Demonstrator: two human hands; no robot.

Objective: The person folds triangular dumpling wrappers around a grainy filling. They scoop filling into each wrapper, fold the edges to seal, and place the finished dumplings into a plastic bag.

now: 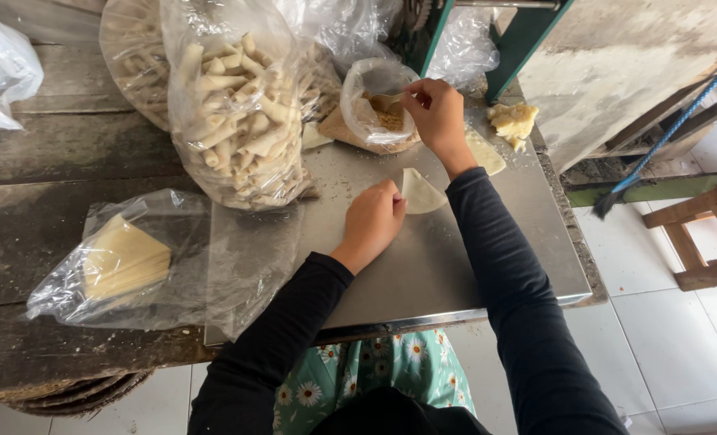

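Already many finished rolls (241, 113) bagged far left; left hand (372, 221) pins one wrapper (419, 192) flat, unfilled, right hand (437, 113) pinches spoon (384, 99) in filling bag (374, 109).

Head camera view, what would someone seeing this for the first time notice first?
Probably the big clear bag of pale rolled pastry sticks standing at the back left of the metal tray. Next, the hands: the left hand touches a folded dough wrapper at the tray's middle, while the right hand holds a spoon inside a small bag of crumbly filling. A bag of flat wrappers lies left.
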